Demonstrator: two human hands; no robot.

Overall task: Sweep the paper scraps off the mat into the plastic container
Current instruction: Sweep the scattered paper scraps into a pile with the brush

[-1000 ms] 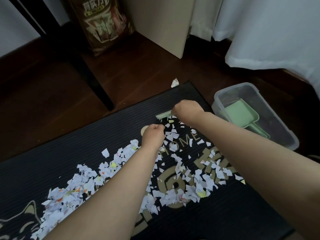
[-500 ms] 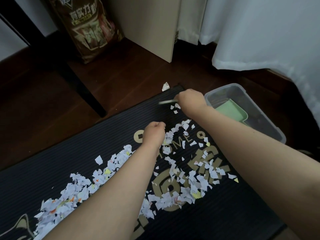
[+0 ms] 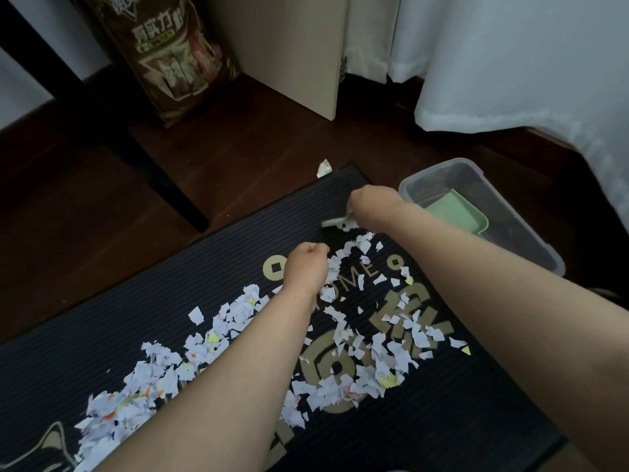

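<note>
While paper scraps (image 3: pixel 235 308) are lying strewn across the mat (image 3: pixel 442 420), the right grip (image 3: pixel 374 202) is clutching a green brush (image 3: pixel 332 223) just beside the plastic container (image 3: pixel 452 164); the left grip (image 3: pixel 306 267) is resting fisted among the scraps.

The mat (image 3: pixel 102 335) shows "OME" (Chinese print on the bag (image 3: pixel 170 56): illegible).

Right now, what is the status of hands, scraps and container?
Right hand grips green brush; left hand fisted. Paper scraps spread over mat. Green dustpan lies inside plastic container.
</note>
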